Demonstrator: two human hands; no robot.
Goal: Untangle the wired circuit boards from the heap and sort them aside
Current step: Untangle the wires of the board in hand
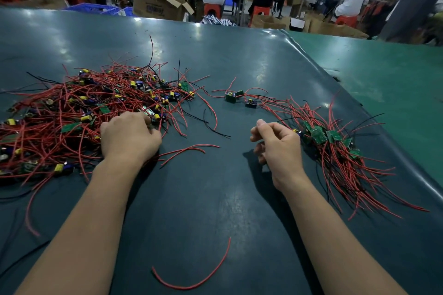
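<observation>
A person's left hand (130, 137) digs curled fingers into the tangled red-wired circuit-board heap (72, 112) at the tabletop's left edge to free one, while the right hand (275, 145) hovers loosely curled, holding nothing, beside the sorted bundle of green boards (335, 148).

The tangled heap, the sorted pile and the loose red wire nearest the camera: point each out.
tangled heap (79, 112), head view, its dense middle.
sorted pile (335, 148), head view, among its green boards.
loose red wire (211, 275), head view, mid-curve.

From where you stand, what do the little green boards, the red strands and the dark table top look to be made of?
The green boards look like rigid laminate with a glossy coating, flat and stiff-edged. The red strands look like wire in smooth plastic insulation, since they bend in soft curves. The table top seems a slightly shiny rubber or vinyl mat: lamp glare shows on it, and its right edge curls up.
</observation>
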